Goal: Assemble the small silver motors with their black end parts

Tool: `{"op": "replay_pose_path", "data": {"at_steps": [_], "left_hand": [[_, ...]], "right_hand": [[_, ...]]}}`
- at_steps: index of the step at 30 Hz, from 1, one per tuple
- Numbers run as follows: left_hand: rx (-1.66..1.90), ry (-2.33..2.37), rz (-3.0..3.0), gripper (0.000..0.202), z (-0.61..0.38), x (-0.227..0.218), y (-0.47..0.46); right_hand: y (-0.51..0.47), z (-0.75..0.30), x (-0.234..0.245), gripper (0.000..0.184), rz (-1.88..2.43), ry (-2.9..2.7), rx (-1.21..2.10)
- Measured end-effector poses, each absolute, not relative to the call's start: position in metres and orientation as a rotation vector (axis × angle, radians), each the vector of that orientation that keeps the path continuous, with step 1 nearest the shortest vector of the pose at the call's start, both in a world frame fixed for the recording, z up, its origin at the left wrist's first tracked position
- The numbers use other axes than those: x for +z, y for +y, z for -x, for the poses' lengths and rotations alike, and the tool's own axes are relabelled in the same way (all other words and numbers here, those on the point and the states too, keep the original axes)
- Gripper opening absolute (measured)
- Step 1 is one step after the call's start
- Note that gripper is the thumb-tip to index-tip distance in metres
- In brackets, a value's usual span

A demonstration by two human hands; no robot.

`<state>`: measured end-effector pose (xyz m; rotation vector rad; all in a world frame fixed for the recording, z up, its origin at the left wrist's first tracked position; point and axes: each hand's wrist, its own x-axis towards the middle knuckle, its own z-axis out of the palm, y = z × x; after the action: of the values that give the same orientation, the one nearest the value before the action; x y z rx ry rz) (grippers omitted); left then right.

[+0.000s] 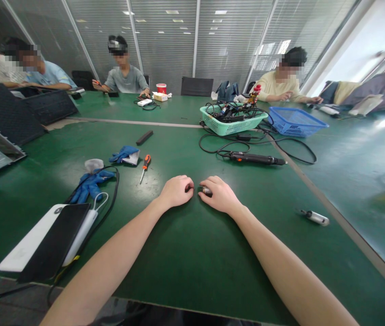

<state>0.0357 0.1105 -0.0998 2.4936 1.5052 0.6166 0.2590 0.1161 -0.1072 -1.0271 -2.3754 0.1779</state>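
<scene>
My left hand (pixel 178 191) rests low over the green table with its fingers curled in. A dark patch shows between thumb and fingers, but I cannot make out what it is. Just across from it, my right hand (pixel 220 195) is closed around a small cylindrical metal part (pixel 207 191), whose end sticks out towards the left hand. A narrow gap separates the two hands. Beyond the left hand lies a screwdriver (pixel 146 164) with an orange and black handle. Past the right hand is a black corded electric screwdriver (pixel 255 158). A silver cylindrical piece (pixel 316 218) lies further right.
Blue gloves (pixel 92 183), a white power bank (pixel 82 235) and a black flat slab (pixel 55 242) are at left. A green basket (pixel 235 124) of cables and a blue basket (pixel 297 122) stand beyond. Several people sit around the table (pixel 192 271).
</scene>
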Motion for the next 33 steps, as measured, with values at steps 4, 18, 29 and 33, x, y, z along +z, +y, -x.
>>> {"op": "replay_pose_path", "data": {"at_steps": [4,18,29,33], "left_hand": [[0.615,1.507,-2.491,0.008,-0.0354,-0.0998,0.1103],[0.661,1.687,-2.411,0.017,-0.037,-0.1063,0.1122],[0.612,1.689,-2.433,0.017,-0.0374,-0.1042,0.1113],[0.611,1.685,-2.454,0.017,-0.0371,-0.1047,0.1121]], "right_hand": [[0.1154,-0.2588,-0.1061,0.023,1.034,-2.387,0.174],[0.1158,-0.259,-0.1055,0.026,1.05,-2.373,0.204],[0.1163,-0.2594,-0.1071,0.025,1.053,-2.372,0.206],[0.1168,-0.2592,-0.108,0.025,1.048,-2.374,0.206]]}}
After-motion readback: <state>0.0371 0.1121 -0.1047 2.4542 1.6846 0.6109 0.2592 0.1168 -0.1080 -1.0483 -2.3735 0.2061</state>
